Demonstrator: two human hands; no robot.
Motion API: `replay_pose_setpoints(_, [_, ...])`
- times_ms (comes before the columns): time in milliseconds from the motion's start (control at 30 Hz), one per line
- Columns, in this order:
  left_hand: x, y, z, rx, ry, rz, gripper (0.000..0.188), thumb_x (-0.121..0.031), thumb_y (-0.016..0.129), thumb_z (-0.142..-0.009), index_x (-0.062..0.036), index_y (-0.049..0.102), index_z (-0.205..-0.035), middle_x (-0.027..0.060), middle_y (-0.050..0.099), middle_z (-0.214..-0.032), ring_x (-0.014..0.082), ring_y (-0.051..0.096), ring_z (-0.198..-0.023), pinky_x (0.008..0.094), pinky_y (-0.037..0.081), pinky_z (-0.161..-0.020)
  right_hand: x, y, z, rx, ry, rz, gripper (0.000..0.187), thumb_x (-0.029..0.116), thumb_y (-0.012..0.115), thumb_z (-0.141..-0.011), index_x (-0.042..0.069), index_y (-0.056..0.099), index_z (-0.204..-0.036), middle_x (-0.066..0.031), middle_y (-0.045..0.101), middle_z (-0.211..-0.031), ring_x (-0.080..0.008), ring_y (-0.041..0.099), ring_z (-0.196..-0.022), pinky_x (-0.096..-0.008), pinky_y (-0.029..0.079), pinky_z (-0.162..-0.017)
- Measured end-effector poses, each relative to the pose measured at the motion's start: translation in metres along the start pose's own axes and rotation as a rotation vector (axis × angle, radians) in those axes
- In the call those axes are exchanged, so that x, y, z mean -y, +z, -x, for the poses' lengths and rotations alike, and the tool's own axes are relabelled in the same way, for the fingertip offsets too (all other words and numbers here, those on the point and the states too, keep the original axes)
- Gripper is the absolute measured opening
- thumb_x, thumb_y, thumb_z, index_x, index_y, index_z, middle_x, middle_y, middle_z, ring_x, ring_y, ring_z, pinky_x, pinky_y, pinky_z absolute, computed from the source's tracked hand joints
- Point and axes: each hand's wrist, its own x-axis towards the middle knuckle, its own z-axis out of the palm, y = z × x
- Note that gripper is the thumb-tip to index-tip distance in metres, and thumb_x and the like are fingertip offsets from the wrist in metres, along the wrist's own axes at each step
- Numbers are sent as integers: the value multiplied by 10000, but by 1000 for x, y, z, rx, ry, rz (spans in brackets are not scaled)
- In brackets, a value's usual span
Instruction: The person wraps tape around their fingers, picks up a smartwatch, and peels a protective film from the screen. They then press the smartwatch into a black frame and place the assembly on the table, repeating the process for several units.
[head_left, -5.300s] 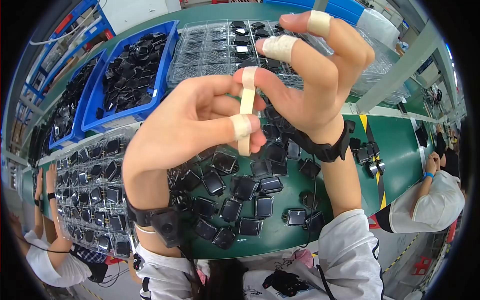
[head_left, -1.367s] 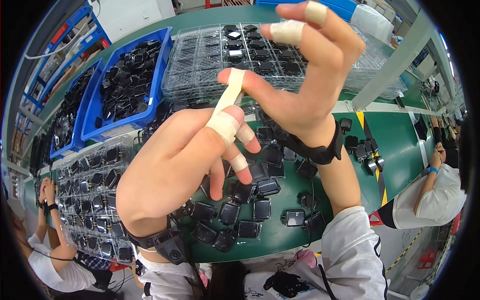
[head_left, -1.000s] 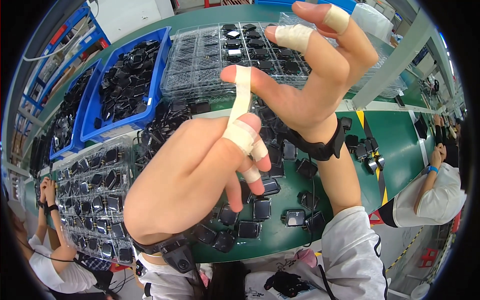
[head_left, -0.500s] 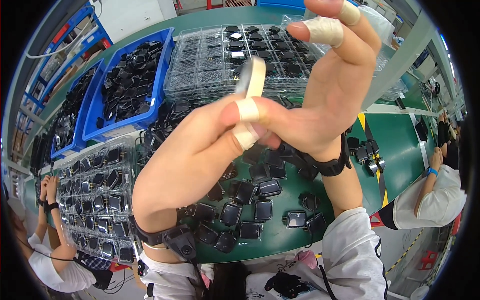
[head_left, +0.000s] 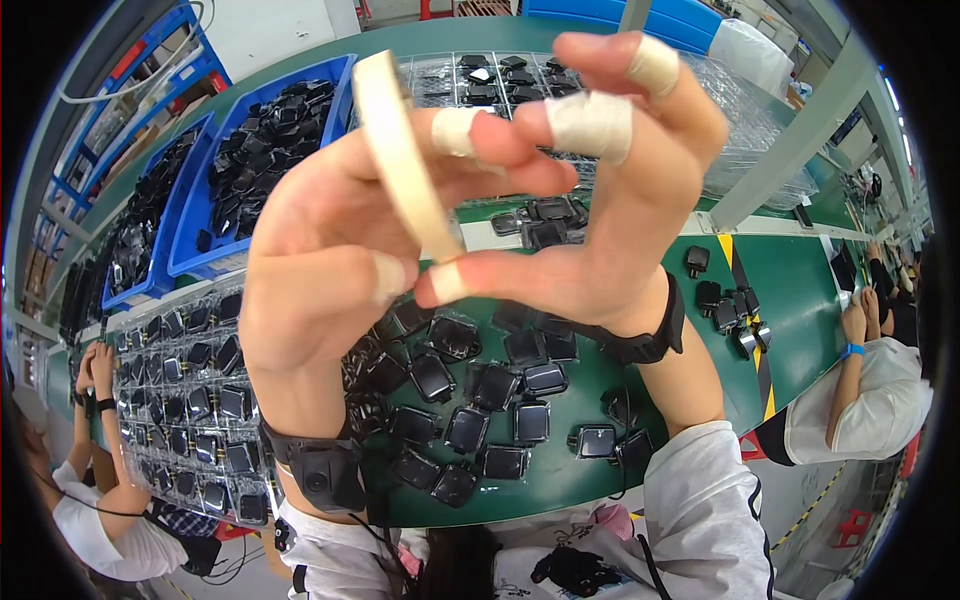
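Observation:
A narrow roll of cream tape (head_left: 392,150), seen nearly edge-on, is up in front of me in my left hand (head_left: 300,240). The fingers of that hand curl behind and around the roll. My right hand (head_left: 645,195) is raised opposite, its fingers curved and apart from the thumb. That thumb lies by the roll's lower end, close to my left thumb; whether it presses on the roll I cannot tell. Cream tape is wrapped round several fingers and thumbs of both hands. Below lie several black square devices (head_left: 467,428) in clear plastic wrap.
Blue bins (head_left: 215,262) full of black parts stand at the left. Clear compartment trays (head_left: 430,75) holding devices sit at the back, others (head_left: 190,400) at the near left. More devices (head_left: 728,305) lie by a striped line at the right. A grey post (head_left: 800,130) rises there. People sit on both sides.
My hands have drawn apart and the left has risen with the tape roll, which now stands higher and further left. My right fingers have come lower and bent inward.

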Motion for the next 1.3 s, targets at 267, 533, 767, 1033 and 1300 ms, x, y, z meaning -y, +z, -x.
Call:
replay_pose_setpoints(267, [-10, 6, 1, -16, -64, -48, 401, -140, 480, -714, 36, 482, -1075, 145, 544, -969, 320, 588, -942, 419, 345, -1013, -5, 24, 21, -181, 69, -124, 647, 259, 838, -354, 159, 616, -953, -87, 531, -1071, -265, 545, -836, -378, 417, -686])
replay_pose_setpoints(533, [-25, -2, 4, 197, 1, -223, 640, -447, 423, -924, 128, 412, -1203, 246, 510, -1106, 253, 641, -658, 492, 335, -1056, -11, 12, 23, 67, -23, 129, 671, 208, 804, -696, 46, 361, -1173, -186, 431, -1171, -285, 561, -987, -393, 507, -818])
replay_pose_setpoints(767, [-51, 37, 20, -32, -403, -375, 971, -675, 178, -890, 236, 477, -1044, 325, 596, -915, 345, 664, -601, 489, 442, -951, -15, 8, 14, -52, -25, 206, 670, 222, 890, -563, 29, 491, -1066, -149, 493, -1133, -265, 562, -995, -352, 502, -812])
replay_pose_setpoints(1033, [-9, 36, 4, -279, -564, -574, 513, -400, 445, -936, 98, 566, -957, 166, 618, -842, 240, 645, -691, 309, 534, -614, -8, 0, 12, -54, -47, 299, 438, 280, 874, -487, 140, 588, -789, -86, 632, -956, -259, 592, -779, -324, 459, -632])
replay_pose_setpoints(1300, [5, 31, -2, -297, -521, -418, 519, -383, 285, -969, 72, 535, -949, 197, 623, -801, 271, 654, -663, 313, 540, -627, -13, -3, 10, -129, -62, 345, 521, 305, 899, -506, 103, 584, -870, -96, 581, -1000, -234, 563, -858, -305, 467, -689])
